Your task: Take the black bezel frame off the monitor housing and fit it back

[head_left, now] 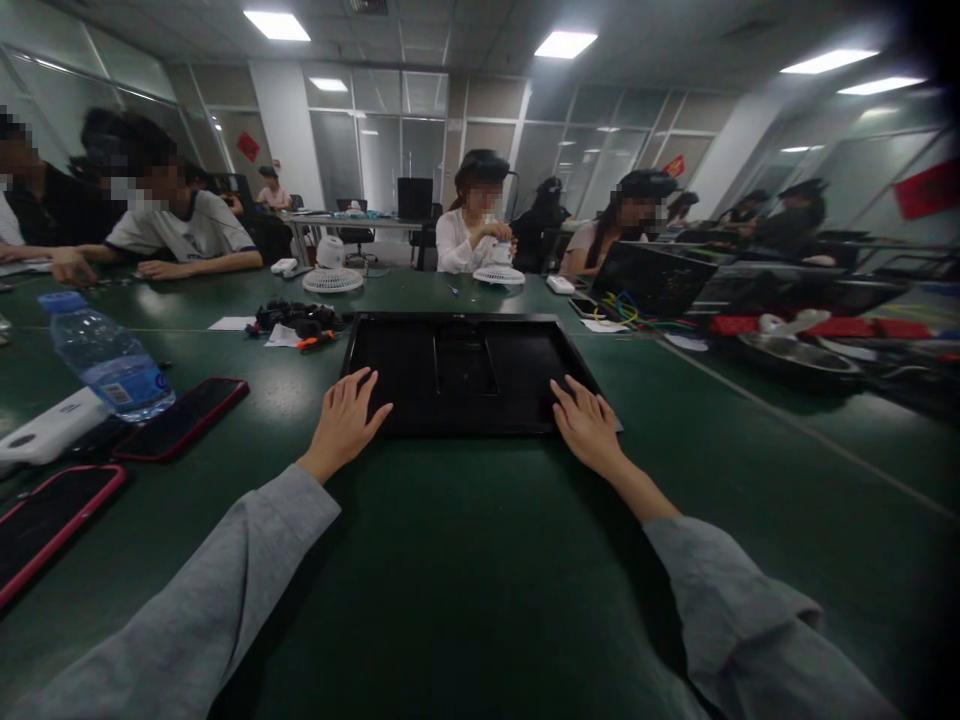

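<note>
A black rectangular plastic casing (405,405) lies flat on the green table, with a raised rim and a smaller rectangular outline at its middle. It resembles a monitor shell. At its near left corner rests my left hand (345,420), fingers spread and pointing away from me. My right hand (589,425) lies over the near right corner, its fingers also apart. Neither hand is closed round anything. Under the palms, part of the rim is hidden.
To the left stand a water bottle (112,360), a phone (187,418), a second phone (56,530) and a white device (52,430). Black cables (296,318) lie beyond. A metal pan (799,360) is at right. Across the table, a person (469,240) handles a white fan (499,274).
</note>
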Demonstrator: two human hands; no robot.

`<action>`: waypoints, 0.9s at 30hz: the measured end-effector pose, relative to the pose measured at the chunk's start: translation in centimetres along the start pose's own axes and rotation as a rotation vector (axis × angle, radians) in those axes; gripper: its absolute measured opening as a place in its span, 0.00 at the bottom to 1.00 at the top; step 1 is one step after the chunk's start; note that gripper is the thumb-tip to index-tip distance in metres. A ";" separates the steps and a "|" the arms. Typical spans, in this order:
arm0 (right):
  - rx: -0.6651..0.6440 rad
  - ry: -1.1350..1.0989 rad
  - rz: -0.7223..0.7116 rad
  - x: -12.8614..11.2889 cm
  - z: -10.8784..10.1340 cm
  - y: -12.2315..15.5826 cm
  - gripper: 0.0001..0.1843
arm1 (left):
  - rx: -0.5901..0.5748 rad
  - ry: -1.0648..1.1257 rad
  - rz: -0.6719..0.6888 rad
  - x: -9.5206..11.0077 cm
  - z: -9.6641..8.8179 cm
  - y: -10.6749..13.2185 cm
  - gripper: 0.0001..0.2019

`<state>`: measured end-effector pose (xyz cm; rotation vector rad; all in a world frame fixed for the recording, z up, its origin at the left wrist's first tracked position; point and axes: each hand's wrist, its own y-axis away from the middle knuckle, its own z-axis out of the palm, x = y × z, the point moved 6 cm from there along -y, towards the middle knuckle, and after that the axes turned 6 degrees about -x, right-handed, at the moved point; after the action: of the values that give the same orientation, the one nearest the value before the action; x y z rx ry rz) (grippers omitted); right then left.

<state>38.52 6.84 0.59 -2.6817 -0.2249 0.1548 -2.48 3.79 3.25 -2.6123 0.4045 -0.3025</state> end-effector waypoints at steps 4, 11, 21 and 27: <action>0.014 -0.045 -0.001 0.3 -0.3 0.0 0.28 | 0.017 0.049 -0.010 -0.3 0.0 0.0 0.31; 0.290 -0.291 0.230 4.6 -1.7 -0.3 0.31 | 0.311 0.235 -0.228 -3.3 -1.6 0.3 0.22; 0.182 -0.517 0.369 8.9 0.7 -0.4 0.30 | 0.216 0.825 -0.578 -9.1 3.0 0.9 0.22; 0.126 -0.525 0.366 8.3 0.6 -0.3 0.31 | 0.196 0.890 -0.604 -8.8 2.8 0.8 0.19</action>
<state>46.49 8.87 -0.40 -2.4806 0.1202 0.9536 -10.13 7.25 -0.74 -2.2054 -0.1604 -1.6237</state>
